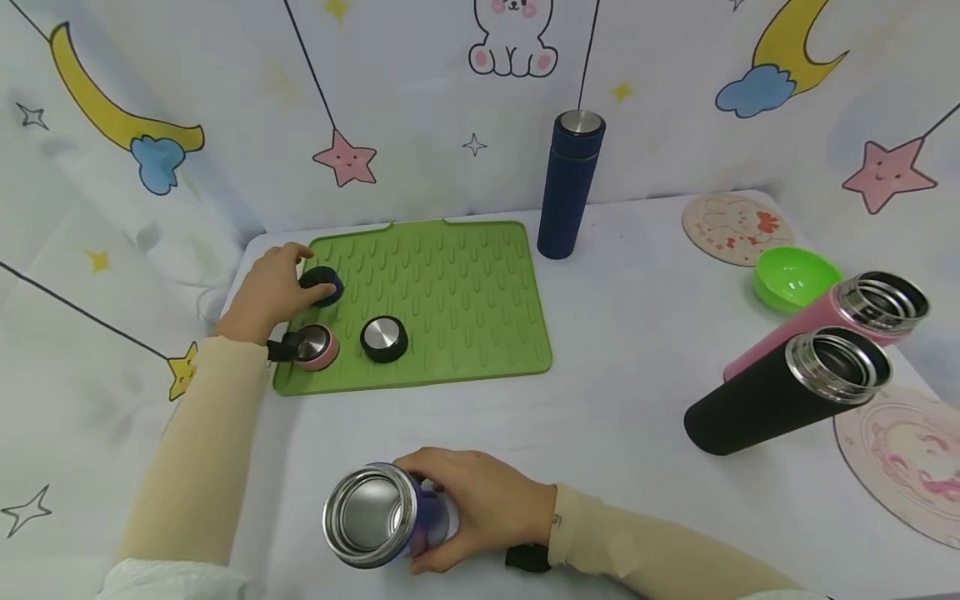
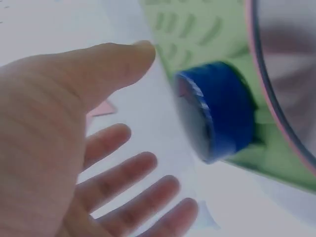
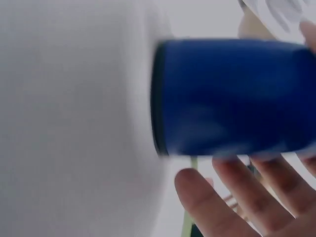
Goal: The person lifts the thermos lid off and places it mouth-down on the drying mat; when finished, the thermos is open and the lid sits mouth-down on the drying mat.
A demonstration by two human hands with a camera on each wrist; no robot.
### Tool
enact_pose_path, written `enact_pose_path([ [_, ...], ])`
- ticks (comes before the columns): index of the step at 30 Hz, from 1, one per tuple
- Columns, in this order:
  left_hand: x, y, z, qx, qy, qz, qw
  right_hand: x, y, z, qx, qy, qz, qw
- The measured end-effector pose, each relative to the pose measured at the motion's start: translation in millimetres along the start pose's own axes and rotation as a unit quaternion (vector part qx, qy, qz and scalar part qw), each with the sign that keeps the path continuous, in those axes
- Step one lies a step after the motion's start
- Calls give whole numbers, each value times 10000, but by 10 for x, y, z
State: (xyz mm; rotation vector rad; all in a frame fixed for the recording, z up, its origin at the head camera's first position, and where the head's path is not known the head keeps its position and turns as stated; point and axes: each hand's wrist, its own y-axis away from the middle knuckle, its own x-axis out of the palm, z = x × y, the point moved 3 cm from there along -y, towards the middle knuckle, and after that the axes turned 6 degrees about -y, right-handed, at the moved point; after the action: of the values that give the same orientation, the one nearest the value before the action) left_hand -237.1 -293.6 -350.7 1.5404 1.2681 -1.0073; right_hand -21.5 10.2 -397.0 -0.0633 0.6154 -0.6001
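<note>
At the mat's left edge, my left hand (image 1: 268,292) reaches over a blue and black bottle lid (image 1: 324,277). In the left wrist view the fingers and thumb are spread, with a gap between them and the lid (image 2: 227,108). My right hand (image 1: 487,500) grips a blue thermos bottle (image 1: 430,518) from its right side, near the front of the table. Its wide steel mouth is uncovered and faces up towards the head camera. The right wrist view shows its blue side and dark base rim (image 3: 237,98), with fingers along it.
On the green ridged mat (image 1: 457,308) lie a pink lid (image 1: 324,357) and a black lid (image 1: 383,337). A dark blue capped bottle (image 1: 570,187) stands behind. To the right are uncapped black (image 1: 772,400) and pink (image 1: 802,329) bottles, a green bowl (image 1: 795,279) and round coasters (image 1: 738,225).
</note>
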Motion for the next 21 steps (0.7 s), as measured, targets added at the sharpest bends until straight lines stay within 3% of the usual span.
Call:
enact_pose_path([
  [4, -61, 287, -66, 262, 293, -782, 9962, -227, 99, -83, 486, -630, -250, 9965],
  [7, -40, 564, -124, 521, 664, -1488, 9853, -538, 260, -216, 713, -856, -1140, 9872],
  [9, 12, 755, -163, 647, 961, -1966, 9736, -781, 381, -326, 829, -671, -1988, 9742],
  [11, 77, 931, -204, 749, 1200, -2392, 9606, -1035, 480, -437, 1053, -321, -2922, 9500],
  [15, 210, 1221, -290, 823, 1629, -2925, 9387, -1500, 559, -645, 1619, 313, -4365, 8844],
  [18, 304, 1370, -357, 860, 1884, -3099, 9279, -1763, 520, -765, 1957, 644, -4946, 8443],
  [21, 403, 1455, -426, 1070, 2043, -3193, 9192, -1948, 437, -874, 2134, 691, -5270, 8197],
])
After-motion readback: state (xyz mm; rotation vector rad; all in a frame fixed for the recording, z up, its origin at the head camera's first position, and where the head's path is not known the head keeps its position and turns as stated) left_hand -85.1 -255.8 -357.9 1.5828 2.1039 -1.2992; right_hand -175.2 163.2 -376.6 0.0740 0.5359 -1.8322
